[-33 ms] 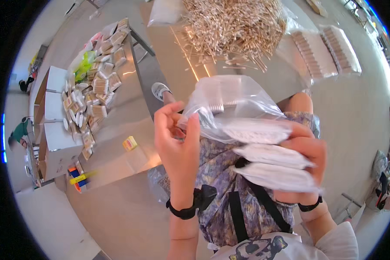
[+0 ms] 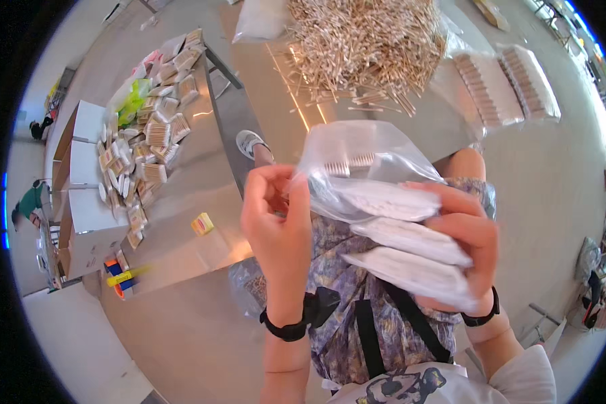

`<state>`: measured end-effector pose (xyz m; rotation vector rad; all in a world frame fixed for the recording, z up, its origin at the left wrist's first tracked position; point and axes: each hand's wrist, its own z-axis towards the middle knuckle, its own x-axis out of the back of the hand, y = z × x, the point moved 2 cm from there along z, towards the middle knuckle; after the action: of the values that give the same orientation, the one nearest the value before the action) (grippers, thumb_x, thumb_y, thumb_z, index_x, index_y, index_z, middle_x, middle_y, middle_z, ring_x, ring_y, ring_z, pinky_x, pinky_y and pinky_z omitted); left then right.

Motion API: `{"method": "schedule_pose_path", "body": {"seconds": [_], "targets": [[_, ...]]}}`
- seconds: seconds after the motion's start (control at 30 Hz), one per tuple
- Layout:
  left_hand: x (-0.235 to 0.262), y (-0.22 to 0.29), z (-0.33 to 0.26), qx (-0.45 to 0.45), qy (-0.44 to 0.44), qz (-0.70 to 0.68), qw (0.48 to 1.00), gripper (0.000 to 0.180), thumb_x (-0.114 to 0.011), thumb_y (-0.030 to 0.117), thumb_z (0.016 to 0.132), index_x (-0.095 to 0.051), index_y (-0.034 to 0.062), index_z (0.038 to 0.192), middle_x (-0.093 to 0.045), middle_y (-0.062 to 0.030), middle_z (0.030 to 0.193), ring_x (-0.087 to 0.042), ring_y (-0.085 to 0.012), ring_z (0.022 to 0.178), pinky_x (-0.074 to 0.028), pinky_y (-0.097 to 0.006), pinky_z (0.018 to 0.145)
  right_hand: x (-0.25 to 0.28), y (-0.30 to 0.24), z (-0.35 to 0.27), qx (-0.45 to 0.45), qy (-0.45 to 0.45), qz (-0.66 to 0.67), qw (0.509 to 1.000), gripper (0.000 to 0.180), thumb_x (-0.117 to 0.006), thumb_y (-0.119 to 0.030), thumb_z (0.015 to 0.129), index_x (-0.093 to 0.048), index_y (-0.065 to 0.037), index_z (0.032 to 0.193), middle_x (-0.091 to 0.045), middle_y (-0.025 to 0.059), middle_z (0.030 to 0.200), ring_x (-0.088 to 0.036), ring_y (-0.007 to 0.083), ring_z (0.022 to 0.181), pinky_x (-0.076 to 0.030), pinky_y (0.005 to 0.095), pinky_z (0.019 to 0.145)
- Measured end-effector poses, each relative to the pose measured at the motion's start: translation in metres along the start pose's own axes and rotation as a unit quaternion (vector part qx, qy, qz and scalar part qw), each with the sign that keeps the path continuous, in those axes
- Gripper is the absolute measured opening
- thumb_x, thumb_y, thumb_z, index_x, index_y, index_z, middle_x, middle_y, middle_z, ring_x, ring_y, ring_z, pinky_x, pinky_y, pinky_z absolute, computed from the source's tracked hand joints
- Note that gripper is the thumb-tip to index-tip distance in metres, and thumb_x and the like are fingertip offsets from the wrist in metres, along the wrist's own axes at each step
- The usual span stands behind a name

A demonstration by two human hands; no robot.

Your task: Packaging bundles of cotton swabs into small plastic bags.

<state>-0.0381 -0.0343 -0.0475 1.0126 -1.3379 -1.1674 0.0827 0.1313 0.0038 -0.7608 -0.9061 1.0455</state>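
Observation:
Over my lap is a clear plastic bag (image 2: 390, 151), with packs of cotton swabs (image 2: 349, 165) inside. My left hand (image 2: 276, 212) pinches the bag's left edge between thumb and fingers and keeps its mouth apart. Three small packs of cotton swabs (image 2: 407, 232), their white tips facing me, sit stacked side by side in my right hand (image 2: 468, 236). The fingers wrap their right ends. The uppermost pack has its left end within the bag's mouth; the lower two stay outside, in front of it.
A large heap of loose cotton swabs (image 2: 367, 50) covers the table ahead. Filled swab bags (image 2: 491, 87) lie at its right. On the left table are many small swab packs (image 2: 151, 135), a yellow box (image 2: 202, 223), a tape dispenser (image 2: 120, 277) and open cartons (image 2: 91, 205).
My right hand has shifted slightly left with the three packs, bringing the uppermost one farther into the bag's mouth. My left hand keeps its hold on the bag.

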Motion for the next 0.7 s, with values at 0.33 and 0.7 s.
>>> {"method": "schedule_pose_path", "body": {"seconds": [0.33, 0.7], "targets": [[-0.023, 0.027, -0.023, -0.042, -0.028, 0.005, 0.999, 0.012, -0.063, 0.007, 0.088, -0.054, 0.0037, 0.095, -0.056, -0.0053, 0.062, -0.055, -0.0118, 0.052, -0.041, -0.026, 0.049, -0.002, 0.013, 0.019, -0.172, -0.005, -0.262, 0.95, 0.05, -0.066, -0.004, 0.076, -0.049, -0.001, 0.123, -0.06, 0.017, 0.111, -0.06, 0.0349, 0.098, -0.047, 0.0375, 0.088], [-0.04, 0.018, -0.039, 0.002, 0.028, -0.145, 0.989, 0.02, -0.059, 0.007, 0.091, -0.051, 0.0032, 0.109, -0.052, -0.0026, 0.059, -0.046, -0.0064, 0.052, -0.038, -0.023, 0.048, -0.021, 0.031, 0.038, -0.226, -0.09, -0.305, 0.921, 0.038, -0.061, -0.012, 0.087, -0.049, -0.002, 0.121, -0.061, 0.0163, 0.098, -0.057, 0.0317, 0.085, -0.045, 0.0393, 0.073]]}}
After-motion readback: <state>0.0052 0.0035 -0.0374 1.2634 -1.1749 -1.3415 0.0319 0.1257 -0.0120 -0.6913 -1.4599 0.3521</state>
